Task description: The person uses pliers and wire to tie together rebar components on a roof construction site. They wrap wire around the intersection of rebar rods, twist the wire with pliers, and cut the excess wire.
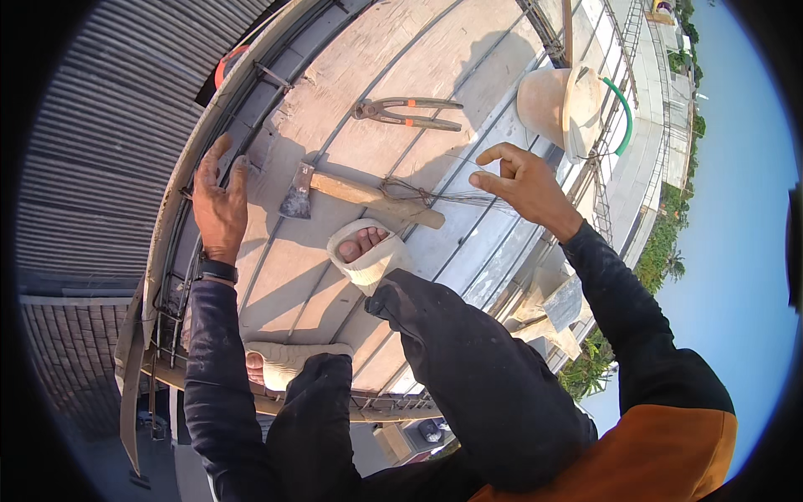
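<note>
My left hand (221, 197) is over the rebar at the formwork's edge, thumb and fingers apart, with nothing seen in it. My right hand (524, 185) is raised over the deck, and a thin wire (461, 158) reaches its thumb and fingertips, which look pinched on it. Below and between the hands lies a hatchet (370, 196) with a wooden handle. A bundle of tie wire (433, 194) rests across that handle. Farther forward, end-cutting nippers (408, 114) with orange marks lie on the plywood deck (339, 69).
A bucket (546, 103) with a green handle stands at the right. Steel bars (401, 59) cross the deck. My sandalled feet stand near the hatchet and the edge. A corrugated roof (125, 125) lies beyond the formwork board (172, 188). Cut boards (546, 307) are at the right.
</note>
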The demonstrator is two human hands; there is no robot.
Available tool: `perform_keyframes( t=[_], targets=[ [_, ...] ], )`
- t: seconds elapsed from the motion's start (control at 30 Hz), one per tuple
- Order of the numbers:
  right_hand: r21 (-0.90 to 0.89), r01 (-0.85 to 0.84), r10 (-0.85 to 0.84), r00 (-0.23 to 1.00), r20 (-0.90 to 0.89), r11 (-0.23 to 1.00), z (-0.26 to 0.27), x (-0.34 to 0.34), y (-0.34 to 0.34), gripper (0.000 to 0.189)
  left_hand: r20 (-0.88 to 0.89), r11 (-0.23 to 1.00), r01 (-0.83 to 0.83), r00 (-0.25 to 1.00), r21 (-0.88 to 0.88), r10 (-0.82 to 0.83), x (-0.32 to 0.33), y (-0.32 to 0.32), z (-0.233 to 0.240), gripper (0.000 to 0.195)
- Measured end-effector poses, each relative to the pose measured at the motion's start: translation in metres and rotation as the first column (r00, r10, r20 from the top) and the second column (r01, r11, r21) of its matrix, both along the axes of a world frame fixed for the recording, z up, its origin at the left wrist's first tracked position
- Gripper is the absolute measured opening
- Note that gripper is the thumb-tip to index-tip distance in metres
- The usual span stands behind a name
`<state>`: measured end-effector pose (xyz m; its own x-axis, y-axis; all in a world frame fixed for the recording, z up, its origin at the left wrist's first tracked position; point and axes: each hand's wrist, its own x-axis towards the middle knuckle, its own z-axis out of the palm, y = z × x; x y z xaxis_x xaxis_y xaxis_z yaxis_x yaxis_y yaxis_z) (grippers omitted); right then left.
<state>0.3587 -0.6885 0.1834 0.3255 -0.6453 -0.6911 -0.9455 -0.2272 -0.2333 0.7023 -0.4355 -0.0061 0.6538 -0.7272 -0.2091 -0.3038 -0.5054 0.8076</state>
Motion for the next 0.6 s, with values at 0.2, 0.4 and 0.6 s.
perform_keyframes(
  t=[0.2, 0.4, 0.6],
  targets=[
    [-0.153, -0.373, 0.387, 0.919, 0.074, 0.915, -0.134, 0.044, 0.083, 0.075, -0.053, 0.995, 0.076, 0.996, 0.068, -0.073, -0.02, 0.074, 0.111, 0.038],
    [-0.119, -0.401, 0.403, 0.915, -0.013, 0.908, -0.145, 0.053, 0.088, 0.066, -0.452, 0.949, -0.121, 0.857, 0.29, 0.247, -0.059, 0.149, 0.261, 0.034],
    [-0.092, -0.221, 0.202, 0.963, -0.179, 0.971, -0.105, -0.029, 0.056, 0.062, -0.582, 0.893, 0.008, 0.761, 0.451, 0.287, -0.1, 0.187, 0.425, 0.044]
  ],
)
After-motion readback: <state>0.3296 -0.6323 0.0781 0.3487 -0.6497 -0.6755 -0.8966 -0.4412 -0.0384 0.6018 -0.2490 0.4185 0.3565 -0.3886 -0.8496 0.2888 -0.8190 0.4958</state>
